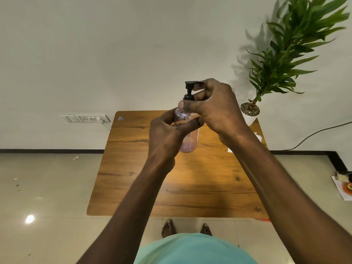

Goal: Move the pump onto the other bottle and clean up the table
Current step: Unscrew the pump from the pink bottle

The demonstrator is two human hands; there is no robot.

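Note:
I hold a clear pinkish bottle upright above the wooden table. My left hand wraps around the bottle's upper body. A black pump sits at the bottle's neck, its nozzle pointing left. My right hand is closed on the pump's collar and head from the right. The second bottle is not visible; my right forearm covers part of the table's right side.
A potted green plant in a white pot stands at the table's far right corner. White paper scraps lie near the right edge, partly behind my arm. A wall socket and a black cable are by the wall.

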